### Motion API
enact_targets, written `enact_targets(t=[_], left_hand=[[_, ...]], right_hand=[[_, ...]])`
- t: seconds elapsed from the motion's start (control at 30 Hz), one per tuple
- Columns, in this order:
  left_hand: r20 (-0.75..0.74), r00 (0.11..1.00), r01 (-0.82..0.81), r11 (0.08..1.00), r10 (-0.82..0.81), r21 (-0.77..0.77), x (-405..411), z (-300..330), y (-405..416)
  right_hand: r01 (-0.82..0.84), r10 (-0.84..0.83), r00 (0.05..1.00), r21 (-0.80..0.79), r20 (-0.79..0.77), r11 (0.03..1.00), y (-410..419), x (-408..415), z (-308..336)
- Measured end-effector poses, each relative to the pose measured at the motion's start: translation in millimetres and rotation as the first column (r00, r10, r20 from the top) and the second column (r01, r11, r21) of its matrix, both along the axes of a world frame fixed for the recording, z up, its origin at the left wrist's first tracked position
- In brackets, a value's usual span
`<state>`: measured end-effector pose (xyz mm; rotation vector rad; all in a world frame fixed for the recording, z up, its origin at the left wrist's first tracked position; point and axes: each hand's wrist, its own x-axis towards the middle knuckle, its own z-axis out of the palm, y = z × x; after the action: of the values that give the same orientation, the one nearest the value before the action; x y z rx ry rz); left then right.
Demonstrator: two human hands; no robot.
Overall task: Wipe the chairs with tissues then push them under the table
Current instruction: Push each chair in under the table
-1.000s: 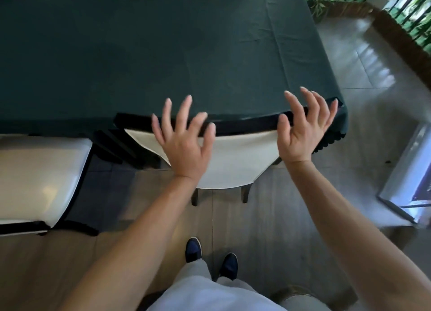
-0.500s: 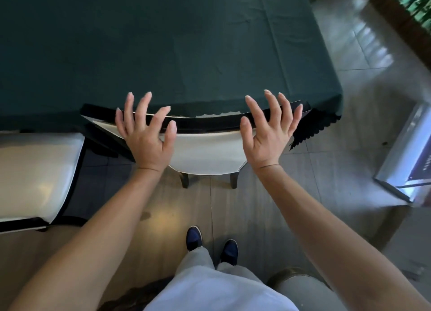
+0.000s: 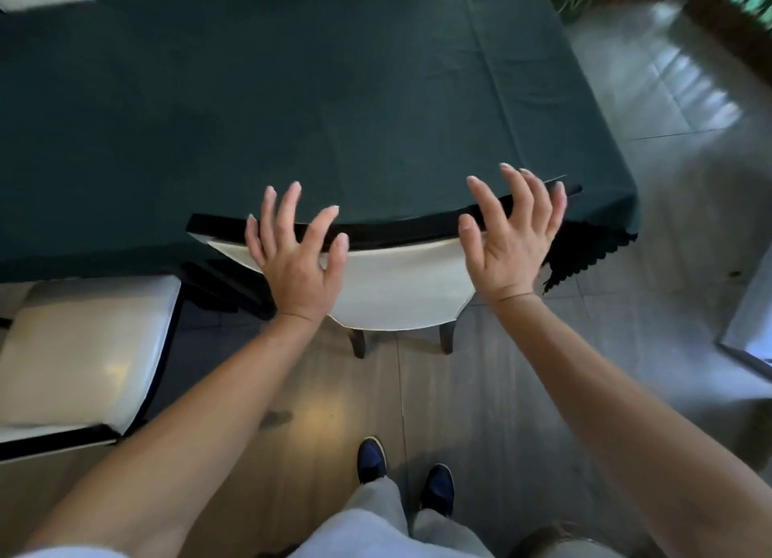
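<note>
A chair with a cream back (image 3: 401, 286) and a black top rail stands tucked under the table, its back against the dark green tablecloth (image 3: 292, 97). My left hand (image 3: 298, 256) hovers over the left part of the chair back, fingers spread and empty. My right hand (image 3: 511, 233) is over the right end of the rail, fingers spread, holding nothing. I cannot tell whether either hand touches the chair. No tissue is in view.
A second chair with a cream seat (image 3: 83, 348) stands pulled out at the left. Grey floor tiles (image 3: 689, 265) stretch to the right of the table, with a glass door panel (image 3: 752, 327) at the right edge. My feet (image 3: 372, 459) stand behind the tucked chair.
Both hands stayed spread over the chair back, drifting a little. The chair sits slightly further under the table than a second ago, and the view shifted up.
</note>
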<state>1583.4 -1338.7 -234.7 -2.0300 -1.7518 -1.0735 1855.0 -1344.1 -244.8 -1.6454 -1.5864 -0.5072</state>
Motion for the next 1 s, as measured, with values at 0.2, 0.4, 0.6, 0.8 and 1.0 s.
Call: enact_targets(t=[0.2, 0.4, 0.6, 0.8, 1.0], left_hand=[[-0.092, 0.995, 0.034, 0.998, -0.039, -0.057, -64, -1, 29], [-0.040, 0.999, -0.016, 1.000, 0.015, -0.017, 9, -2, 38], [-0.061, 0.998, -0.009, 0.999, 0.007, -0.031, 23, -5, 54], [-0.113, 0.993, -0.019, 1.000, 0.017, -0.017, -20, -6, 88], [-0.075, 0.997, -0.026, 0.999, 0.024, -0.023, -7, -10, 89]], right_hand=[[-0.089, 0.089, 0.996, 0.002, 0.025, 0.996, 8, -53, -8], [-0.075, 0.073, 0.995, 0.029, 0.060, 0.997, 47, 17, -9], [0.007, -0.007, 1.000, -0.026, 0.026, 1.000, 65, 28, -4], [0.010, -0.011, 1.000, -0.039, -0.008, 0.999, 83, -17, -2], [0.002, 0.000, 0.999, -0.038, 0.040, 0.999, 87, -1, -3]])
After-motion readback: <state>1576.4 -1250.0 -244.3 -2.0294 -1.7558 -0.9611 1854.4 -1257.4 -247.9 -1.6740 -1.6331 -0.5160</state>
